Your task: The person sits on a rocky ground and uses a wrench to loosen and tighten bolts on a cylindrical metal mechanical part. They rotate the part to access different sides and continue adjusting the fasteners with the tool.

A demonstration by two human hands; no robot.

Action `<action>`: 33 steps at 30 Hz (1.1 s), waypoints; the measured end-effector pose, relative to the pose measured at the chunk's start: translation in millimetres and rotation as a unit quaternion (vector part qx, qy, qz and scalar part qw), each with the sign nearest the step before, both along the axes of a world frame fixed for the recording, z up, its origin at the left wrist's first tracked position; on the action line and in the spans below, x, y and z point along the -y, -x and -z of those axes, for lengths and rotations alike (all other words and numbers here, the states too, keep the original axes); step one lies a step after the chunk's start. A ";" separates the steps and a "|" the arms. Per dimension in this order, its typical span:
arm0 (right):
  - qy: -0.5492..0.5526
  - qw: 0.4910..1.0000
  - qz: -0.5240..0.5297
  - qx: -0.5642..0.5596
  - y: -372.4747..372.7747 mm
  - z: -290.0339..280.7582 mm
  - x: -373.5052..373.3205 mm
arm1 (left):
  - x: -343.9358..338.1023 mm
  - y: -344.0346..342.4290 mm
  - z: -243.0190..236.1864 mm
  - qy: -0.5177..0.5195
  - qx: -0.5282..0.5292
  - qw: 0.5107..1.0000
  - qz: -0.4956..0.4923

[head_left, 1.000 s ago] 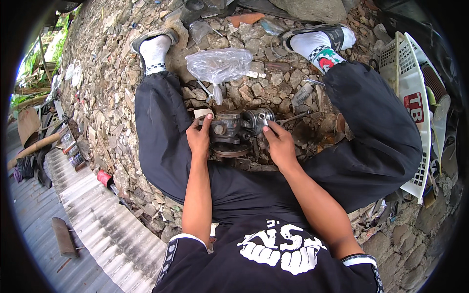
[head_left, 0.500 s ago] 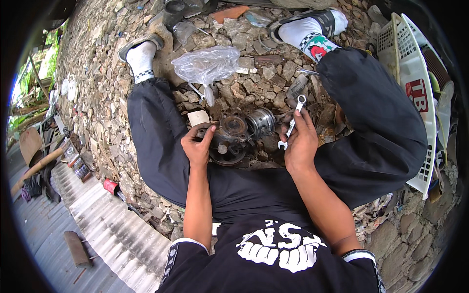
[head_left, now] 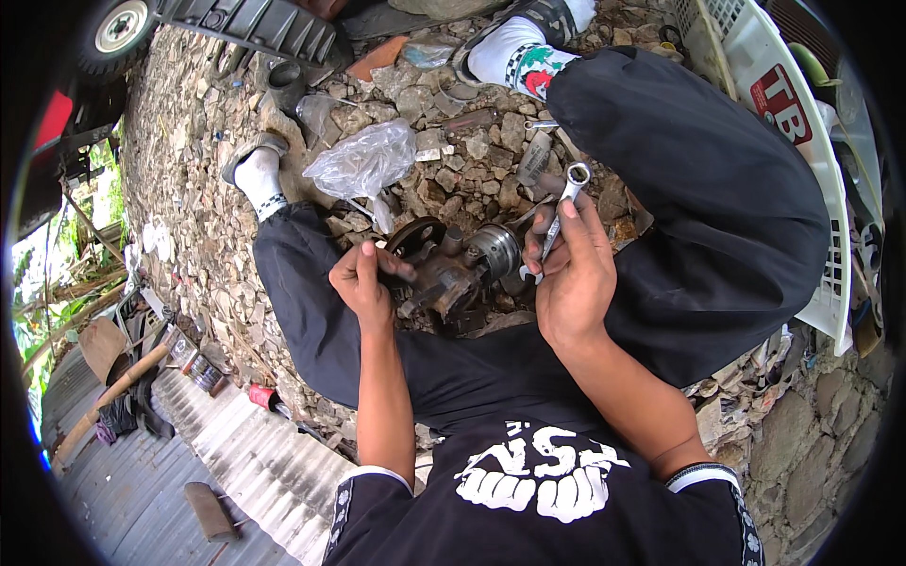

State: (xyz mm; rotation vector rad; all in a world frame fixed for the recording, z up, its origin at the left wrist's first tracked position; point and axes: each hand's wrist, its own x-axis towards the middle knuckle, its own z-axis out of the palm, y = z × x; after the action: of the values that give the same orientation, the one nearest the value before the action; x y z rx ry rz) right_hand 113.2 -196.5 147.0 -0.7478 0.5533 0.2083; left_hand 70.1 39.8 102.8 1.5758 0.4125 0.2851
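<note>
My right hand (head_left: 578,274) is closed around a shiny combination wrench (head_left: 569,195), its ring end up and its open jaw low beside my fingers. Left of it, between my legs, rests a greasy metal engine assembly (head_left: 445,283). A round dark wheel (head_left: 416,237) is at its far left, and a bright ridged cylinder like a piston (head_left: 494,249) is on its right. My left hand (head_left: 366,283) is closed at the assembly's left side, thumb up, with fingertips against or just before it. What lies between those fingers is hidden.
Broken stones (head_left: 236,311) cover the ground. Beyond the assembly lies a clear plastic bag (head_left: 363,160); another wrench (head_left: 542,124) is by my right shin. A white plastic crate (head_left: 788,123) stands at right, corrugated sheets (head_left: 255,453) at left. A wheeled vehicle (head_left: 121,28) shows far left.
The assembly has been turned, so its wheel now faces the far left instead of near me. My right hand has tilted the wrench and raised it slightly. The view has shifted.
</note>
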 end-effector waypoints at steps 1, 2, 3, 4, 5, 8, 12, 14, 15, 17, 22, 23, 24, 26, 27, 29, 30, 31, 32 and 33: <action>-0.004 1.000 -0.005 0.000 1.6 -0.3 1.3 | 0.2 -3.6 -0.6 0.002 -0.014 1.000 -0.005; -0.009 1.000 -0.011 0.000 2.8 -0.8 2.6 | -1.5 -6.6 -1.8 0.005 -0.029 1.000 -0.010; -0.007 1.000 -0.019 -0.003 3.7 -1.3 2.8 | -4.5 -8.0 -3.0 0.006 -0.044 0.999 -0.016; -0.005 1.000 -0.026 -0.007 4.3 -2.2 2.8 | -6.7 -7.9 -4.5 0.042 -0.042 0.998 -0.014; -0.003 0.999 -0.035 -0.010 4.3 -2.5 2.2 | -6.4 -7.7 -4.9 0.049 -0.038 0.998 -0.014; 0.161 0.979 -0.123 0.007 15.2 16.2 0.9 | -6.4 2.4 -3.7 0.077 -0.015 0.997 0.002; 0.421 0.841 -0.320 0.112 31.0 38.4 2.9 | 1.8 7.2 -4.1 0.031 -0.011 0.999 0.031; 0.486 0.766 -0.392 0.152 36.9 42.4 0.6 | 1.9 5.1 -5.9 0.026 -0.019 0.999 0.031; 0.501 0.757 -0.390 0.156 35.9 41.8 -0.8 | -0.2 5.3 -5.2 0.022 -0.023 0.999 0.030; 0.529 0.737 -0.388 0.166 31.5 41.0 -2.3 | -6.1 8.4 -1.2 -0.006 -0.019 0.999 0.038; 0.487 0.745 -0.422 0.171 31.7 38.4 -5.1 | -11.5 12.3 0.4 0.005 -0.019 0.999 0.037; 0.493 0.739 -0.425 0.175 31.3 36.2 -7.2 | -13.2 13.7 2.0 0.011 -0.017 0.999 0.035; 0.498 0.733 -0.428 0.177 31.7 34.8 -8.8 | -14.3 14.7 3.1 0.016 -0.016 0.999 0.035; 0.510 0.720 -0.433 0.183 34.9 33.7 -11.6 | -15.4 15.8 4.6 0.018 -0.011 0.999 0.038; 0.516 0.714 -0.435 0.188 36.7 32.5 -12.1 | -14.8 14.4 4.1 0.014 -0.005 0.999 0.043; 0.519 0.710 -0.438 0.188 39.6 31.6 -13.0 | -13.8 14.0 2.6 0.003 -0.004 0.999 0.047; 0.515 0.712 -0.439 0.185 40.4 32.2 -13.7 | -13.5 13.3 0.9 -0.005 -0.006 0.999 0.047; 0.512 0.715 -0.440 0.182 40.9 33.7 -13.7 | -13.2 13.0 0.4 -0.013 -0.008 0.999 0.046; 0.507 0.722 -0.434 0.183 41.2 36.1 -13.1 | -13.4 13.1 1.4 -0.007 -0.010 0.999 0.042; 0.500 0.730 -0.428 0.185 42.2 39.6 -13.1 | -14.9 14.0 1.8 -0.003 -0.013 0.999 0.037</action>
State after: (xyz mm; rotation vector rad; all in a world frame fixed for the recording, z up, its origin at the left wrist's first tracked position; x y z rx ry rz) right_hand 71.0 -183.3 107.4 -2.0533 -0.1804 0.6196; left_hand 56.1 54.7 101.0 1.5992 0.3732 0.2095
